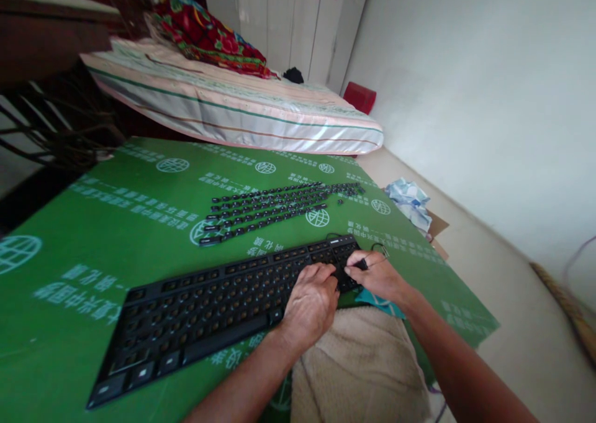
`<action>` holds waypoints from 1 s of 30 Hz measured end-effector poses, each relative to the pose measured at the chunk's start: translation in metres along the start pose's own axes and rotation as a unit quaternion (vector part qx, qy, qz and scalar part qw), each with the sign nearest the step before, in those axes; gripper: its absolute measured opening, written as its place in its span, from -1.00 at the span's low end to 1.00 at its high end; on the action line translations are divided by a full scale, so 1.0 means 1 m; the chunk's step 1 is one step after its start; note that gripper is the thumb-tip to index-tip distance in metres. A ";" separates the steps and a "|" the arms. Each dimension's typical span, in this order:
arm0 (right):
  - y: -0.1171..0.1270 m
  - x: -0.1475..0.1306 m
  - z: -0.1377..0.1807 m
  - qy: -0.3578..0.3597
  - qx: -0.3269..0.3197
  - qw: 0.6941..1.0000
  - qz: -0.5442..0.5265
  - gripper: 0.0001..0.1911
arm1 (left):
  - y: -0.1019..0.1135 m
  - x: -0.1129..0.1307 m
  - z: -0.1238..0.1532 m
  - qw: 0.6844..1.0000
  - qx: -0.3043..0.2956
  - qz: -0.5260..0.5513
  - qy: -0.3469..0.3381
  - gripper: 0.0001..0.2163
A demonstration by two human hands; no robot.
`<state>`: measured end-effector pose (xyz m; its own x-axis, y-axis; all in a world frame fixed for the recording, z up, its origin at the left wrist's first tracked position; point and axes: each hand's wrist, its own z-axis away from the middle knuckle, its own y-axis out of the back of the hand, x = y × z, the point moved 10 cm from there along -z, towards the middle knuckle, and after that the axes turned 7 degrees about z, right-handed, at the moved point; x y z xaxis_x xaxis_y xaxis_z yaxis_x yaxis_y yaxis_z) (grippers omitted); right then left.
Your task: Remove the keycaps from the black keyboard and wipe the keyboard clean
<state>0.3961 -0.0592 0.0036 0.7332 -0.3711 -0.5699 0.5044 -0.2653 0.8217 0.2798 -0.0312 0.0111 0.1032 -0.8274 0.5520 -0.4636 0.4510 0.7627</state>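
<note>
Left hand (pixel 311 295): rests on a keyboard (pixel 223 302), grip unclear.
Right hand (pixel 375 275): grip closed on a small dark piece (pixel 362 264).
Loose keys (pixel 265 205): lie in rows across the green surface (pixel 46 354).

The bench (pixel 433 299) has a flat green top printed with pale globes and lettering. Slantwise across its nearer part lies a black keyboard (pixel 261 279), most of its key sockets exposed, its right end towards the bench's right edge. A thin dark cable (pixel 379 246) curls beside that end. Between keyboard and far edge, black keycaps (pixel 267 205) lie in long, roughly parallel rows, one small dark piece (pixel 340 202) just apart from them.
</note>
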 end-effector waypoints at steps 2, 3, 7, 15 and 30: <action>-0.004 0.005 0.001 -0.009 0.001 0.999 -0.040 -0.85 | 0.000 0.001 -0.001 1.000 -0.010 0.001 0.004 -0.90; -0.006 0.007 0.002 -0.012 0.002 0.998 -0.060 -0.84 | 0.000 0.002 -0.002 1.000 -0.014 0.001 0.008 -0.90; -0.008 0.010 0.004 -0.029 0.010 0.994 -0.104 -0.77 | 0.004 0.006 -0.009 0.999 -0.028 -0.009 0.036 -0.91; 0.006 0.003 0.008 -0.010 0.153 0.987 -0.038 -0.53 | -0.005 -0.001 -0.033 0.997 -0.005 -0.010 0.076 -0.75; 0.005 -0.003 0.020 -0.028 0.270 0.956 0.114 -0.42 | -0.013 -0.013 -0.034 0.997 0.038 -0.001 0.071 -0.78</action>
<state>0.3876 -0.0776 0.0092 0.7631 -0.5168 -0.3882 0.0148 -0.5865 0.8098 0.3143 -0.0146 0.0052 0.2256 -0.7706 0.5960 -0.5274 0.4178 0.7398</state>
